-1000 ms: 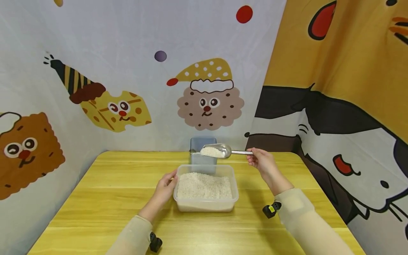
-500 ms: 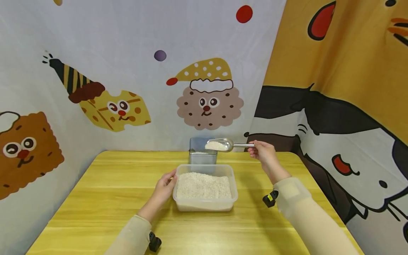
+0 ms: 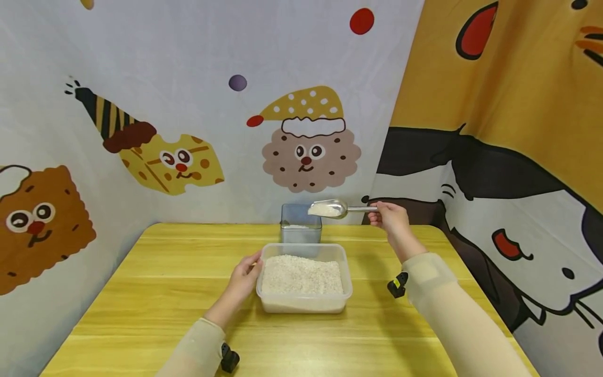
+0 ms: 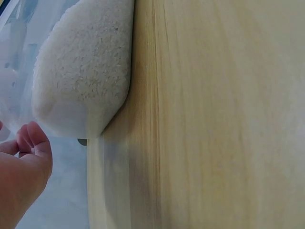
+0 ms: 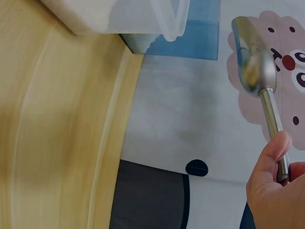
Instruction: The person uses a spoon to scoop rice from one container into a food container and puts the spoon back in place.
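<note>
Cartoon cookie faces cover the cloth walls (image 3: 188, 78) that close in the back and both sides of a yellow wooden table (image 3: 155, 293). Only the front edge, near the person, is open.

The right hand (image 3: 390, 220) is curled around the thin handle of a shiny metal scoop (image 3: 330, 208). The scoop is heaped with white rice and is held up in the air, just above the right top edge of a small clear square cup (image 3: 301, 224) at the back of the table. A little rice lies in the cup. From the right wrist view you see only the smooth, round underside of the scoop, so the rice in it is hidden.

The left hand (image 3: 244, 275) rests against the left side of a clear plastic tub (image 3: 304, 304), fingers gently bent on its wall; the thumb side is hard to see. The tub has rounded corners and is full of grainy white rice (image 3: 301, 275). It sits in the middle of the table, just in front of the cup.

Bare wood lies wide on both sides of the tub. The left wrist view cuts off most of the tub.
</note>
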Demonstrator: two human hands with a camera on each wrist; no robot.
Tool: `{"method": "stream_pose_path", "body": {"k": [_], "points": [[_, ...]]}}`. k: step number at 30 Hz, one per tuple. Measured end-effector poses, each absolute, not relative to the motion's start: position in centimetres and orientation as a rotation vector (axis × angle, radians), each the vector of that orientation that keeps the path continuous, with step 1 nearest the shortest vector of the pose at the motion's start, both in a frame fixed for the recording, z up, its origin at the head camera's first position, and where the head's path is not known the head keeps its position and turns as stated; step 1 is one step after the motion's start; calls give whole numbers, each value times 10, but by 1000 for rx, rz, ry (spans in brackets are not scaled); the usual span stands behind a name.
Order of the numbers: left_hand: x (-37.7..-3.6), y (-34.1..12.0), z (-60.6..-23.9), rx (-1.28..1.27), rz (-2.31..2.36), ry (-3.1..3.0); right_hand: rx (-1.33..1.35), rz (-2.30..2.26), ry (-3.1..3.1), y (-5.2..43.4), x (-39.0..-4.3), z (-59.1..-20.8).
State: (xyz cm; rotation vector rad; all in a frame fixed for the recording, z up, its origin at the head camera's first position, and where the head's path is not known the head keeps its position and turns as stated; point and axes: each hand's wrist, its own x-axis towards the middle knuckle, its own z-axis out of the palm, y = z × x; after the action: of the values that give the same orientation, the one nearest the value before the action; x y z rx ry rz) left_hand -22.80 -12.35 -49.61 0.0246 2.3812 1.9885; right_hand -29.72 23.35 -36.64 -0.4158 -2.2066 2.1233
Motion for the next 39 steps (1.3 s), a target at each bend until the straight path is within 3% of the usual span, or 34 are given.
{"method": "stream_pose_path", "body": {"k": [14,33,39], "points": [[-228,-123,-495,12,1996,2360,-319,1754,-2360,219,-304,-356],[-226,-123,-493,24,1979,2371,390,914,-2358,196,-291,-361],[-228,-124,-496,14,1986,2366,412,940,-2323,195,-288,-363]]}}
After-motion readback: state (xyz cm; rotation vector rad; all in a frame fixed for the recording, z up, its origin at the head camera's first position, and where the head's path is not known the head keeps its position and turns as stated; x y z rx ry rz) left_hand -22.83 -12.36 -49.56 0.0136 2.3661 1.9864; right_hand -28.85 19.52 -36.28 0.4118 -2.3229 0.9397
